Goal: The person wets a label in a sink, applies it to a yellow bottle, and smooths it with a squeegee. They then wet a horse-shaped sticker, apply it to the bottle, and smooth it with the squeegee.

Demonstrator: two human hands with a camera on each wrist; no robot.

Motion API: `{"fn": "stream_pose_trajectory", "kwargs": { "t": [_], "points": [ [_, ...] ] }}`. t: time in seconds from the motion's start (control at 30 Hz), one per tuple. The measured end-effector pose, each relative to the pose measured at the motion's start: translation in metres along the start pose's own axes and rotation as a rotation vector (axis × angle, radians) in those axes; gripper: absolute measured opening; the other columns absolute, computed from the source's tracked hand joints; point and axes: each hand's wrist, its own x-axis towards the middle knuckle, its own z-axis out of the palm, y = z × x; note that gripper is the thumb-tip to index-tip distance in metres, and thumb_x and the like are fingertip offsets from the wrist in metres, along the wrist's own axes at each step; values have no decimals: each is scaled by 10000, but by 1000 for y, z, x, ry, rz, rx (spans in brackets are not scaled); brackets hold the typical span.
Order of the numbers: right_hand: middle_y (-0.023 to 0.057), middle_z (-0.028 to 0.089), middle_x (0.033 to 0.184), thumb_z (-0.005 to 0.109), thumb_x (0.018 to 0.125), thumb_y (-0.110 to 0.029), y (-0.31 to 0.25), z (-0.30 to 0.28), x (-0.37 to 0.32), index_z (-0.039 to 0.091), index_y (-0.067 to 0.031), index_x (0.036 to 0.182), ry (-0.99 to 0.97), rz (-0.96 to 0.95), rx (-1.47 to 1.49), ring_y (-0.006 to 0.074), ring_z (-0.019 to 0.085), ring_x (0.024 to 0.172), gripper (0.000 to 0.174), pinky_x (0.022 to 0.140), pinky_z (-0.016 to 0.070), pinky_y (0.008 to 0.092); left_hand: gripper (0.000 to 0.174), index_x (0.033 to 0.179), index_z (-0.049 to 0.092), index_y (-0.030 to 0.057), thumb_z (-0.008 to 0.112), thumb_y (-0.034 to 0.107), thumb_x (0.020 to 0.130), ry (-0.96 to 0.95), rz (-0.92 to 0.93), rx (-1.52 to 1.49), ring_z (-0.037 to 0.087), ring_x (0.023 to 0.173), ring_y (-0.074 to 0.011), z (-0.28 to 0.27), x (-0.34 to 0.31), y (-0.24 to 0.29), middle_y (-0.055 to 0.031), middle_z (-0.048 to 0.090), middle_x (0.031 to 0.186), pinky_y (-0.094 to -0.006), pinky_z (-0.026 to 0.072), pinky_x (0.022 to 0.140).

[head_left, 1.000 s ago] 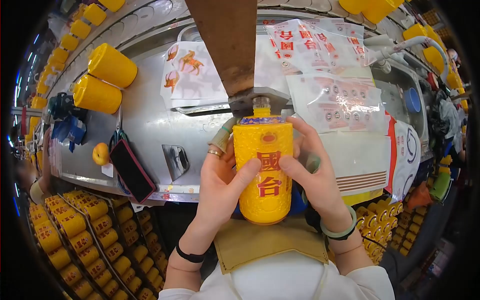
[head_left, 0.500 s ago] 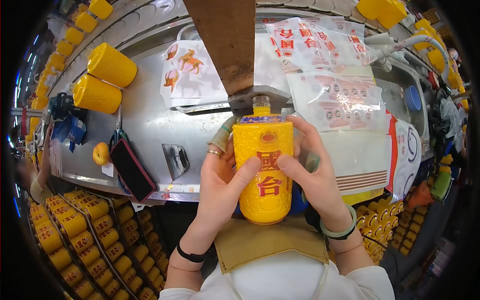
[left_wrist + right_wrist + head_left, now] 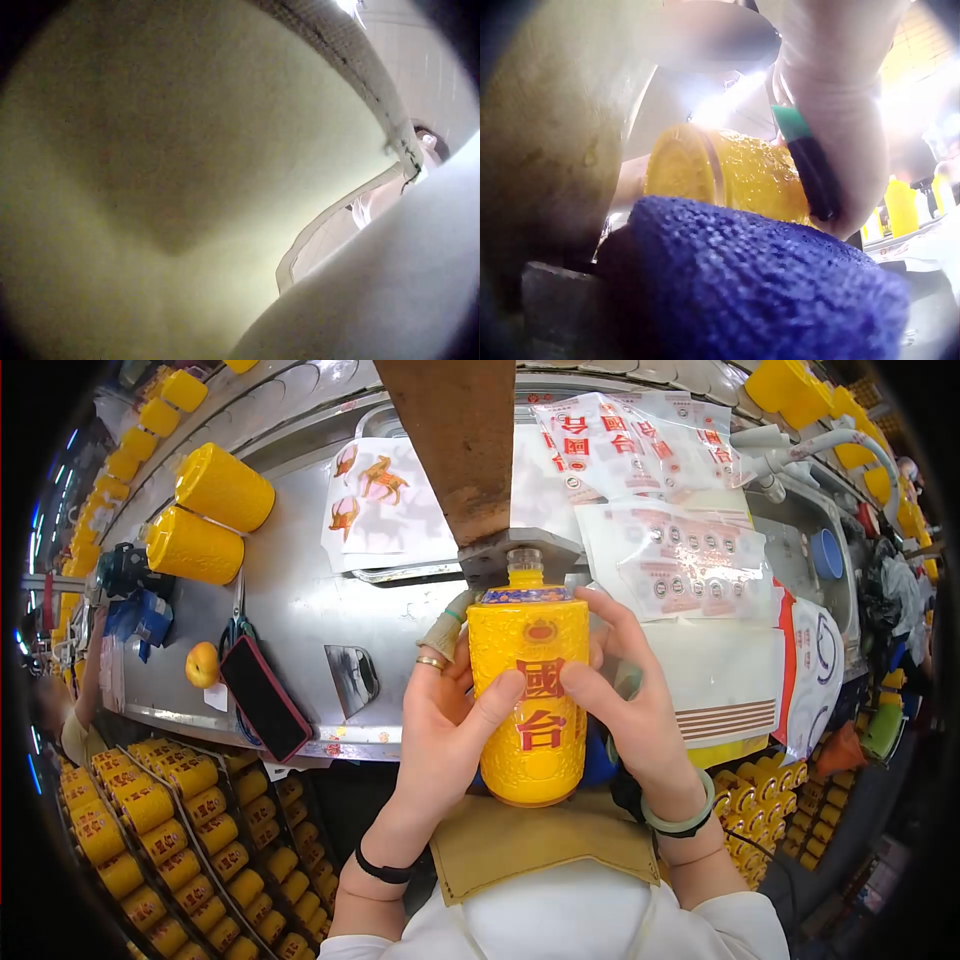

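A yellow embossed bottle (image 3: 530,772) with red characters, a blue patterned shoulder and a clear glass neck stands between both hands in the head view. My left hand (image 3: 443,715) grips its left side, thumb pressed beside the upper character. A cloth cover (image 3: 441,636) with a green band wraps one left finger. From the right, my right hand (image 3: 640,712) holds the bottle, thumb on its front. The bottle's base faces the camera in the right wrist view, over a blue textured pad (image 3: 757,274). A green and black strip (image 3: 808,161) lies against the right hand there. Apron cloth (image 3: 172,150) fills the left wrist view.
A rusty metal post (image 3: 455,450) rises right behind the bottle's neck. Decal sheets (image 3: 685,560) lie at right, horse-print sheets (image 3: 375,510) at left. A phone (image 3: 265,700), scissors (image 3: 236,622), a fruit (image 3: 202,665) and yellow containers (image 3: 225,490) occupy the left side. Bottle racks (image 3: 190,840) stand below.
The grip on the bottle stays the same, with the bottle almost still. Yellow containers on the conveyor have slid along, leftward at the upper left and rightward at the upper right.
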Motion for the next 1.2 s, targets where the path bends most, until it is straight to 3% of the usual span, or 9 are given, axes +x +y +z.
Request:
{"fn": "stream_pose_trajectory", "kwargs": {
  "t": [0.4,0.57,0.77,0.87,0.93,1.1,1.2],
  "points": [
    [-29,451,913,754,950,-153,-13,-5,6,483,-31,1457,-11,11,-26,70,449,856,587,790,406,221,720,1574,280,-21,665,-20,965,9,22,33,533,1343,-233,1,0,1,-160,521,1462,-387,438,1129],
    [-51,448,835,767,920,-154,-28,-8,20,596,-27,1297,-37,-87,-192,50,430,770,433,710,378,210,750,1562,283,-32,700,-17,938,-2,46,46,545,1330,-235,6,-1,3,-167,529,1439,-390,464,1113],
    [-55,462,796,806,879,-190,-32,-2,32,617,-49,1162,-22,-91,-288,39,398,717,368,631,341,219,725,1512,322,-48,731,-24,914,16,51,102,581,1288,-232,9,-2,3,-178,541,1398,-382,504,1078],
    [-52,465,800,809,877,-205,-32,-2,34,618,-55,1152,-20,-100,-316,38,400,723,367,635,340,214,711,1504,329,-48,728,-23,916,15,42,82,587,1280,-232,9,-2,3,-176,541,1397,-381,509,1073],
    [-52,471,812,805,881,-205,-33,-1,33,618,-52,1145,-18,-90,-308,36,402,727,359,636,340,212,810,1596,271,-20,703,-33,912,-1,9,111,514,1374,-253,7,-3,3,-173,498,1493,-413,409,1162],
    [-34,521,892,769,906,-175,-31,-6,33,608,-42,1176,-33,-122,-245,35,421,752,341,647,350,206,804,1592,276,-23,702,-36,911,6,36,123,513,1374,-254,8,-2,0,-173,500,1491,-412,410,1161],
    [-9,562,974,718,937,-120,-45,-18,32,591,-27,1233,-19,-38,-19,42,439,773,336,668,368,199,800,1589,276,-29,699,-40,910,12,39,115,513,1374,-256,9,-3,0,-177,495,1493,-411,409,1162]
  ]
}}
